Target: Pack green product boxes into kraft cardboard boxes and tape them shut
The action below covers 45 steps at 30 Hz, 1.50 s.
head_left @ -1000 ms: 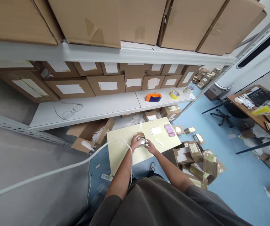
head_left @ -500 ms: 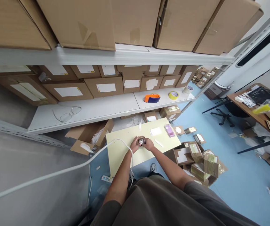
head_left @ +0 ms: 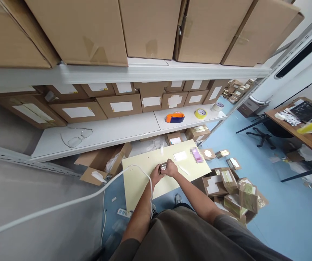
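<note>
Head view: my left hand (head_left: 155, 175) and right hand (head_left: 171, 168) are both clenched around a small silver object (head_left: 163, 167), mostly hidden by my fingers, so its exact kind cannot be confirmed. It is held over the middle of a pale yellow counter (head_left: 141, 177). Beyond my hands on the counter lie a white card (head_left: 180, 156) and a blurred pink item (head_left: 196, 155). A white cable (head_left: 71, 200) crosses the counter's left side, beside my left hand. Cardboard parcels (head_left: 233, 203) are heaped beyond the counter's right edge.
</note>
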{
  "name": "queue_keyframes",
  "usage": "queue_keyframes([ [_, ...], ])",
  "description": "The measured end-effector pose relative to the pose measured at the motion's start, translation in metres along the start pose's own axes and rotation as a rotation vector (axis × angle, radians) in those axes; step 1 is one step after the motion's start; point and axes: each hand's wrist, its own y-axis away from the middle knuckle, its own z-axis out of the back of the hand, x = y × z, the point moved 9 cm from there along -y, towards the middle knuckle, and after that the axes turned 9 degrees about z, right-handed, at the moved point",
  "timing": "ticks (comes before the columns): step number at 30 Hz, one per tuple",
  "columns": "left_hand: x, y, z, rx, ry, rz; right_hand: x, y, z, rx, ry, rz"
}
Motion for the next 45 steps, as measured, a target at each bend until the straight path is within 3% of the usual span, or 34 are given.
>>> queue_keyframes([
  [3, 0.001, 0.001, -0.007, 0.025, -0.068, 0.009, 0.022, 0.000, 0.043, -0.018, -0.120, 0.049],
  [8, -0.001, 0.007, -0.015, 0.010, -0.068, 0.089, 0.099, -0.011, 0.145, -0.082, -0.324, 0.320],
  [11, -0.012, 0.015, -0.011, -0.049, -0.103, 0.075, 0.135, -0.009, 0.196, -0.115, -0.355, 0.450],
  [14, -0.038, 0.028, 0.004, -0.145, -0.146, 0.037, 0.153, -0.004, 0.229, -0.135, -0.334, 0.523],
  [17, -0.090, 0.042, 0.013, -0.209, -0.114, -0.033, 0.157, -0.002, 0.247, -0.140, -0.304, 0.542],
  [23, -0.251, 0.064, -0.011, -0.245, -0.025, -0.368, 0.161, -0.002, 0.250, -0.170, -0.251, 0.537],
  [26, -0.289, 0.062, -0.015, -0.334, -0.076, -0.361, 0.154, -0.002, 0.246, -0.156, -0.425, 0.523],
  [28, -0.297, 0.060, -0.010, -0.354, -0.061, -0.364, 0.146, -0.001, 0.238, -0.060, -0.655, 0.536],
  [30, -0.297, 0.057, -0.002, -0.323, 0.031, -0.372, 0.141, 0.005, 0.223, 0.140, -0.849, 0.554],
  [32, -0.294, 0.053, 0.005, -0.259, 0.152, -0.370, 0.136, 0.017, 0.203, 0.351, -0.944, 0.549],
  [34, -0.295, 0.050, 0.003, -0.176, 0.226, -0.361, 0.129, 0.027, 0.189, 0.434, -0.992, 0.524],
  [37, -0.306, 0.049, -0.008, -0.096, 0.217, -0.343, 0.118, 0.028, 0.187, 0.248, -1.000, 0.489],
  [40, -0.317, 0.050, -0.013, -0.153, 0.151, -0.288, 0.111, 0.026, 0.197, 0.024, -0.838, 0.483],
  [42, -0.322, 0.050, -0.011, -0.196, 0.157, -0.255, 0.114, 0.028, 0.199, 0.024, -0.769, 0.504],
  [45, -0.327, 0.051, -0.010, -0.141, 0.232, -0.254, 0.121, 0.033, 0.195, 0.117, -0.802, 0.526],
])
